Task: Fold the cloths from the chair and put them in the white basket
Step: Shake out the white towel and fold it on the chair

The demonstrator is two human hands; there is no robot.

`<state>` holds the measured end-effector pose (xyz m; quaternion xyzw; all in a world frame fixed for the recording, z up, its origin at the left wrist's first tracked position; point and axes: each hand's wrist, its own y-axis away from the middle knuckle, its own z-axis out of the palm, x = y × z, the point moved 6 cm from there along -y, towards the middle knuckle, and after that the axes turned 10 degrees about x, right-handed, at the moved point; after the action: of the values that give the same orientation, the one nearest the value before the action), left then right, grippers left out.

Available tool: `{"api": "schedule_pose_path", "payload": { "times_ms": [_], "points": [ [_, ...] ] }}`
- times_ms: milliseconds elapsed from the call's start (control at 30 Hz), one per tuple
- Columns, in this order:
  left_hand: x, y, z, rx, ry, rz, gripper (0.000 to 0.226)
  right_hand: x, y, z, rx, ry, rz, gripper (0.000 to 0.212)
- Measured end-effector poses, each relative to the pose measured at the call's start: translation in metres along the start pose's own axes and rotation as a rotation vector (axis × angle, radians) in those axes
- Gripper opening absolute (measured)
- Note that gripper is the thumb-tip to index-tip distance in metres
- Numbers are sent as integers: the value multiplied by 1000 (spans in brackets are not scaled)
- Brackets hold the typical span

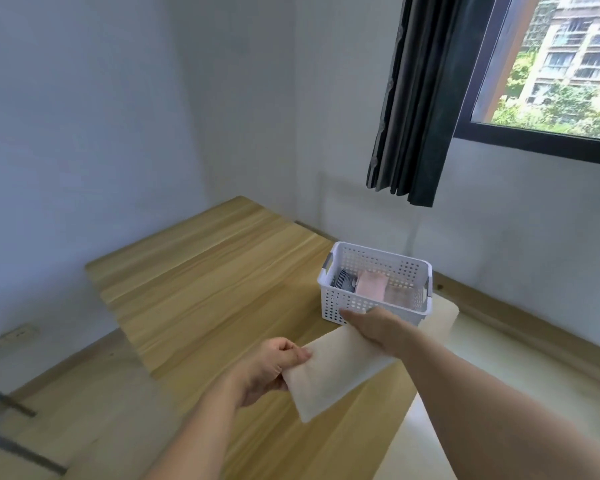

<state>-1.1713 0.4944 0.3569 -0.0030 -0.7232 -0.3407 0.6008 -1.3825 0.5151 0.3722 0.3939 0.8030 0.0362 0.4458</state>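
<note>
A folded cream cloth [333, 372] is stretched between both hands above the tabletop [205, 289]: the left hand [271, 370] pinches its near end, the right hand [378, 327] grips its far end. The right hand is just in front of the basket [378, 308], which holds folded cloths.

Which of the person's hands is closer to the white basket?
The right hand, gripping the cream cloth just in front of the white basket. The left hand holds the cloth's other end, farther back toward the person.
</note>
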Motion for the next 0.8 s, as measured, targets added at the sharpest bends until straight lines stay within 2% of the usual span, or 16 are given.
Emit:
{"api": "schedule_pose_path", "payload": {
  "times_ms": [67, 100, 200, 267, 367, 467, 600, 733, 800],
  "points": [
    [23, -12, 10, 66, -2, 34, 21, -12, -30, -18, -13, 17, -58, 99],
    [35, -20, 15, 90, -11, 52, 19, -19, -38, -30, -35, 25, -72, 98],
    [68, -53, 41, 151, -1, 95, 18, -26, -55, -71, -187, -40, 92, 60],
    [87, -79, 66, 180, 57, 96, 21, -32, -84, -101, -215, -24, 95, 43],
    [109, -122, 111, 189, 119, 97, 25, -56, -143, -137, -110, 185, -111, 25],
    [128, -173, 145, 230, 70, 118, 31, -88, -200, -159, -10, 469, -349, 19],
    [131, -242, 173, 278, -251, 84, 30, -80, -270, -151, -47, 678, -484, 28],
    [109, -292, 191, 265, -617, -42, 25, -47, -314, -124, -169, 746, -463, 8],
    [95, -307, 201, 224, -690, -110, 22, -31, -330, -105, -211, 805, -487, 22]
  ]
}}
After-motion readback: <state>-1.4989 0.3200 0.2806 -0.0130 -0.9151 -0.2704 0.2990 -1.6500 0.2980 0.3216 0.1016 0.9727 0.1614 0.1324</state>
